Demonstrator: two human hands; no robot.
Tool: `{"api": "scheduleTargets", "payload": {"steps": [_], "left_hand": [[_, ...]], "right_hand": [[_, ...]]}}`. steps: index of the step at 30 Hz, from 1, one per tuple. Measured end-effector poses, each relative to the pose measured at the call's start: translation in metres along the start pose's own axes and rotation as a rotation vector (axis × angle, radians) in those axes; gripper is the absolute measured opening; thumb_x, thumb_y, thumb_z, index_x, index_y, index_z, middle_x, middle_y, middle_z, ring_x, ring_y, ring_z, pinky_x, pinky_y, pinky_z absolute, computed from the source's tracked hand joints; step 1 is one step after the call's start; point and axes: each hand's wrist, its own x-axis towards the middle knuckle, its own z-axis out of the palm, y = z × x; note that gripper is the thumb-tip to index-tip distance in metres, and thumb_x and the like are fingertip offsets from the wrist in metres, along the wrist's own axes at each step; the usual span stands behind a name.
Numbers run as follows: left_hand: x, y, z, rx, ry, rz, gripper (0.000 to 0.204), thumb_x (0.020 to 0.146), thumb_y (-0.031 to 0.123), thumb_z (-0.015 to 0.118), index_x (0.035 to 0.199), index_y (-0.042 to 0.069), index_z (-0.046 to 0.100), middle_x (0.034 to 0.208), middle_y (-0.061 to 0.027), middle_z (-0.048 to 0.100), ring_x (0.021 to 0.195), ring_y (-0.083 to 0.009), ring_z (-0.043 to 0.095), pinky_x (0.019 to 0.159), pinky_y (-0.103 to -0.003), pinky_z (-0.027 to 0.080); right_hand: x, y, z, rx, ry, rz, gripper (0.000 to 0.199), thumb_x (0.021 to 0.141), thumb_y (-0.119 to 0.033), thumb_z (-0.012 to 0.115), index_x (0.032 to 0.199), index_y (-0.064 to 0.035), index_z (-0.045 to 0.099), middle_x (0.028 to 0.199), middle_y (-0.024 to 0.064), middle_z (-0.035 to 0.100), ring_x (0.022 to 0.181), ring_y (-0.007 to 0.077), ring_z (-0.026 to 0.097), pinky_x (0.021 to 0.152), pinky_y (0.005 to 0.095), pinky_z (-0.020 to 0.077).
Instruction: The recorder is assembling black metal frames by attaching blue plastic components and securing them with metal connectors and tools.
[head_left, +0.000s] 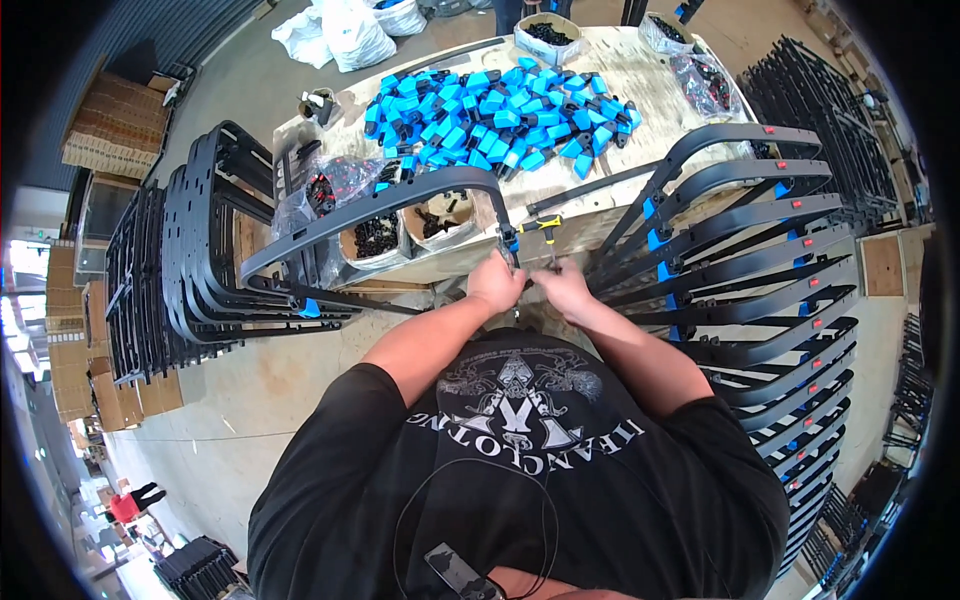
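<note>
My left hand grips the lower end of a black curved plastic frame that arches from left to right in front of me. A blue clip sits on that end, just above my fingers. My right hand is closed beside it, holding a small part I cannot make out. A yellow-and-black handled screwdriver lies on the table edge just above both hands. On the wooden table lies a big heap of blue-and-black clips.
Stacks of black frames stand at my left and at my right, the right ones with blue clips. Small boxes of black parts sit on the table's near edge. White bags and cardboard cartons lie beyond.
</note>
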Motion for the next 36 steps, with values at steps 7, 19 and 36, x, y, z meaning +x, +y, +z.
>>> {"api": "scheduleTargets", "payload": {"steps": [7, 19, 36], "left_hand": [[-0.005, 0.009, -0.019, -0.274, -0.08, 0.021, 0.027, 0.083, 0.025, 0.066, 0.094, 0.001, 0.062, 0.081, -0.019, 0.071, 0.078, -0.0348, 0.071, 0.074, -0.045, 0.056], [-0.024, -0.109, -0.104, -0.987, 0.069, -0.384, 0.019, 0.088, 0.014, 0.067, 0.101, 0.005, 0.055, 0.07, -0.0021, 0.056, 0.053, -0.0131, 0.051, 0.049, -0.032, 0.044], [0.043, -0.129, -0.157, -0.869, -0.179, -0.21, 0.036, 0.091, 0.016, 0.064, 0.118, -0.008, 0.058, 0.079, -0.01, 0.066, 0.059, -0.0172, 0.063, 0.051, -0.034, 0.051]], "right_hand": [[-0.009, -0.016, -0.017, 0.09, -0.025, 0.06, 0.049, 0.084, -0.018, 0.074, 0.121, 0.0081, 0.057, 0.096, 0.0146, 0.07, 0.089, 0.0201, 0.064, 0.077, 0.0359, 0.0512], [0.032, -0.057, 0.025, -0.229, 0.322, -0.371, 0.065, 0.075, -0.018, 0.076, 0.132, -0.0104, 0.045, 0.1, 0.0208, 0.07, 0.09, 0.0359, 0.069, 0.082, 0.0433, 0.0534], [0.02, 0.034, 0.062, -0.119, 0.344, 0.05, 0.076, 0.081, -0.008, 0.07, 0.15, -0.012, 0.038, 0.104, 0.0112, 0.061, 0.061, 0.0143, 0.056, 0.049, 0.0288, 0.0442]]}}
